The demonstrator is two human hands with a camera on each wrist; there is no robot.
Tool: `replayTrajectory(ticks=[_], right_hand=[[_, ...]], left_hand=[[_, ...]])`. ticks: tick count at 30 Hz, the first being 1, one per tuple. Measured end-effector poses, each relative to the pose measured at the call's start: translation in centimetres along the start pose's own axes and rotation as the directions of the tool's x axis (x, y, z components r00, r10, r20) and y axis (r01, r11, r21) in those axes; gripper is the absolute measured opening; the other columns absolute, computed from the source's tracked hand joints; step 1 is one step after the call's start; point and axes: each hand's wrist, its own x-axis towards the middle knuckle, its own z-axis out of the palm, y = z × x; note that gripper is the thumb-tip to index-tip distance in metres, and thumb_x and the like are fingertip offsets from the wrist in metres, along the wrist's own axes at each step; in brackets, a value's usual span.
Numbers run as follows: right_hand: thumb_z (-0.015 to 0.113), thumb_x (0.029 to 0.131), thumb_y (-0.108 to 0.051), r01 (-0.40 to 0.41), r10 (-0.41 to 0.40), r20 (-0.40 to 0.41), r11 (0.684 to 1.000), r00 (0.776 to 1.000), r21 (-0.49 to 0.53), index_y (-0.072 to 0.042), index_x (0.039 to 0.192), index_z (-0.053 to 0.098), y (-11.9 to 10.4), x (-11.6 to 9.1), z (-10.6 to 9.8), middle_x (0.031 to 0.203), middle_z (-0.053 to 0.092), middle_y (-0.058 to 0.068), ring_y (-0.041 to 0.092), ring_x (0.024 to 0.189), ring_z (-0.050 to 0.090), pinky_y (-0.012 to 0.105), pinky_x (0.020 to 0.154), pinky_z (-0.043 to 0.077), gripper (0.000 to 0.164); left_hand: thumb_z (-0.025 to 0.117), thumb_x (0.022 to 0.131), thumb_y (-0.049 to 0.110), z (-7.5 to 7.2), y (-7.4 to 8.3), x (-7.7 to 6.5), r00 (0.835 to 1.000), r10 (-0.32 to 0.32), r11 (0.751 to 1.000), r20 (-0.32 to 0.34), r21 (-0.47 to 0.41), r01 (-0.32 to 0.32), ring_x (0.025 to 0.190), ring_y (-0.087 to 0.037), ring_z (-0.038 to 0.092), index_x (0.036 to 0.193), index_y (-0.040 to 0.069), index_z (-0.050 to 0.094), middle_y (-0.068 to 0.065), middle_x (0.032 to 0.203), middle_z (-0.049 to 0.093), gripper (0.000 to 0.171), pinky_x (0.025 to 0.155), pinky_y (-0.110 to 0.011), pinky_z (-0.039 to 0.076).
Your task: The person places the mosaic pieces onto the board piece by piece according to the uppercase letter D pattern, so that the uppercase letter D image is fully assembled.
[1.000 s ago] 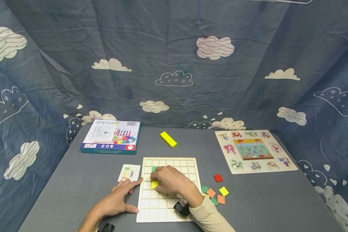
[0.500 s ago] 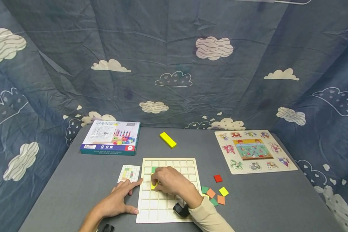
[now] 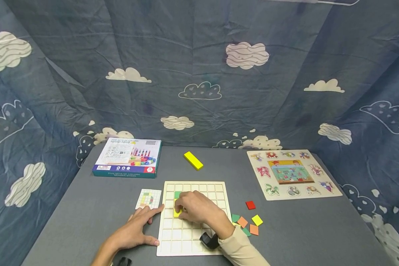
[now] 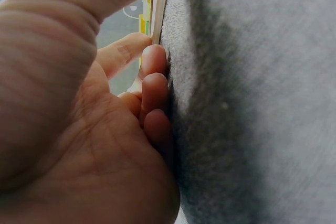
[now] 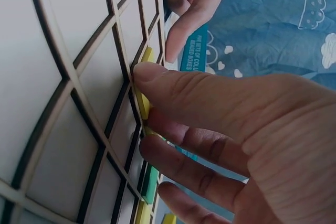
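Observation:
My right hand [image 3: 197,208] reaches over the left part of a pale wooden grid board [image 3: 193,245], its thumb and fingertips pinching a yellow square tile [image 5: 144,106] at one of the cells. In the right wrist view the thumb crosses the tile, hiding its middle. Just beyond the fingers, a green tile [image 3: 177,194] lies in the same column. My left hand [image 3: 134,229] rests on the table with fingers spread; its index fingertip and thumb touch the board's left edge. Beside those fingers lies a small pattern card [image 3: 148,198], its lower edge partly covered.
Several loose tiles lie right of the board, among them a red tile [image 3: 250,205] and a yellow tile [image 3: 257,220]. Farther back are a boxed set [image 3: 126,157], a yellow block [image 3: 193,160] and an animal puzzle board [image 3: 257,177]. A cloud-print cloth [image 3: 199,48] hangs behind the table.
The right fingertips have shifted slightly right, and the yellow tile sits a little more to the left and nearer me, showing more of its left edge. The left hand has stayed still.

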Motion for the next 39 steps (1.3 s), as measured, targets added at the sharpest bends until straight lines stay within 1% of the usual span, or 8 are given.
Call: replayTrajectory(ticks=[8, 14, 19, 24, 29, 32, 35, 39], right_hand=[[0.077, 0.082, -0.013, 0.003, -0.003, 0.014, 1.000, 1.000, 0.007, -0.019, 0.088, 0.074, 0.0, -0.1, -0.3, 0.085, 0.065, -0.009, 0.000, 0.069, 0.050, 0.018, 0.063, 0.043, 0.009], [0.075, 0.083, -0.013, 0.004, -0.004, 0.023, 1.000, 1.000, 0.009, -0.019, 0.094, 0.076, 0.1, -0.3, -0.5, 0.090, 0.067, -0.008, 0.000, 0.074, 0.055, 0.019, 0.067, 0.046, 0.012], [0.074, 0.083, -0.015, -0.006, 0.005, 0.036, 1.000, 0.999, 0.027, -0.019, 0.098, 0.077, 0.4, -0.5, -0.6, 0.094, 0.069, -0.008, 0.001, 0.078, 0.059, 0.020, 0.070, 0.049, 0.015], [0.074, 0.084, -0.014, -0.018, 0.016, 0.025, 0.998, 1.000, 0.064, -0.018, 0.096, 0.076, 0.7, -0.7, -0.9, 0.092, 0.069, -0.007, 0.000, 0.078, 0.058, 0.019, 0.070, 0.048, 0.013], [0.076, 0.084, -0.017, -0.027, 0.026, 0.012, 0.996, 1.000, 0.084, -0.017, 0.091, 0.074, 1.0, -1.3, -1.1, 0.087, 0.066, -0.006, 0.001, 0.074, 0.054, 0.019, 0.067, 0.045, 0.008], [0.077, 0.085, -0.019, -0.039, 0.038, 0.018, 0.995, 0.999, 0.089, -0.018, 0.093, 0.074, 1.1, -1.7, -1.2, 0.088, 0.066, -0.007, 0.001, 0.073, 0.052, 0.019, 0.067, 0.045, 0.008], [0.076, 0.086, -0.020, -0.048, 0.047, 0.020, 0.994, 0.999, 0.095, -0.018, 0.095, 0.075, 1.3, -2.4, -1.3, 0.090, 0.066, -0.006, 0.001, 0.071, 0.050, 0.020, 0.067, 0.045, 0.010], [0.076, 0.086, -0.020, -0.043, 0.043, 0.001, 0.994, 0.999, 0.097, -0.017, 0.097, 0.075, 2.1, -3.5, -1.6, 0.092, 0.067, -0.005, 0.002, 0.071, 0.050, 0.021, 0.067, 0.045, 0.011]], left_hand=[[0.087, 0.066, 0.049, -0.1, 0.1, 0.1, 1.000, -0.008, 1.000, 0.008, -0.008, 0.008, 0.107, -0.024, 0.037, 0.152, 0.019, 0.044, 0.004, 0.092, 0.041, 0.101, 0.087, -0.042, 0.028], [0.087, 0.067, 0.048, -0.1, 0.1, 0.1, 1.000, -0.007, 1.000, 0.018, -0.011, 0.008, 0.104, -0.025, 0.038, 0.152, 0.017, 0.044, 0.003, 0.092, 0.041, 0.100, 0.087, -0.046, 0.028], [0.087, 0.067, 0.049, -0.1, 0.1, 0.1, 1.000, -0.013, 1.000, 0.018, -0.008, 0.013, 0.108, -0.026, 0.039, 0.152, 0.017, 0.044, 0.003, 0.092, 0.041, 0.101, 0.089, -0.047, 0.029], [0.086, 0.068, 0.050, -0.3, -0.1, 0.0, 1.000, 0.019, 1.000, 0.007, 0.015, -0.019, 0.099, -0.018, 0.038, 0.152, 0.017, 0.044, 0.004, 0.091, 0.041, 0.099, 0.086, -0.040, 0.028], [0.085, 0.067, 0.052, -0.1, 0.0, 0.0, 1.000, 0.025, 0.999, -0.005, 0.024, -0.025, 0.097, -0.014, 0.036, 0.152, 0.019, 0.044, 0.006, 0.092, 0.041, 0.100, 0.085, -0.035, 0.027], [0.085, 0.067, 0.053, 0.0, -0.1, 0.1, 1.000, 0.022, 0.999, -0.006, 0.024, -0.022, 0.095, -0.014, 0.036, 0.152, 0.020, 0.044, 0.006, 0.092, 0.041, 0.100, 0.085, -0.035, 0.027], [0.085, 0.067, 0.052, 0.0, -0.1, 0.1, 1.000, 0.025, 1.000, -0.005, 0.016, -0.025, 0.097, -0.016, 0.037, 0.152, 0.019, 0.044, 0.005, 0.092, 0.041, 0.100, 0.086, -0.038, 0.027], [0.087, 0.067, 0.050, 0.0, 0.0, 0.1, 1.000, 0.019, 1.000, -0.003, 0.000, -0.019, 0.105, -0.023, 0.038, 0.152, 0.018, 0.044, 0.004, 0.092, 0.041, 0.101, 0.088, -0.046, 0.029]])
